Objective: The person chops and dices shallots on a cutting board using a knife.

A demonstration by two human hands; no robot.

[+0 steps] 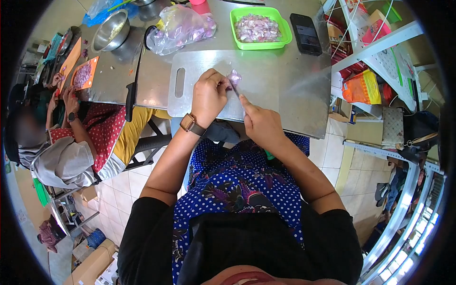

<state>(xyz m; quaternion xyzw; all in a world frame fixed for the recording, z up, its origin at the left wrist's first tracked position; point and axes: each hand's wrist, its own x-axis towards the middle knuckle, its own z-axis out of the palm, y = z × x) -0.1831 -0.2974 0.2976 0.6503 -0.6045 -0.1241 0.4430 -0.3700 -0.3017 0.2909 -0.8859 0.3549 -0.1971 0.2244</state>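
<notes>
My left hand (209, 95) wears a watch and has its fingers curled together at a purple-white shallot (234, 77) on the metal cutting board (192, 64). The shallot pokes out past the fingertips. Wrapped around a knife handle is my right hand (263, 122), its index finger stretched along the top. The knife (234, 89) has its narrow blade against the shallot, beside my left fingertips. Beyond the board stands a green container (235, 45) of chopped shallots (258, 28).
A phone (305, 34) lies right of the container. A plastic bag (178, 28) of shallots and a metal bowl (112, 31) stand at the back left. Another black-handled knife (130, 97) overhangs the table edge. A co-worker (71, 142) works at an orange board (89, 71).
</notes>
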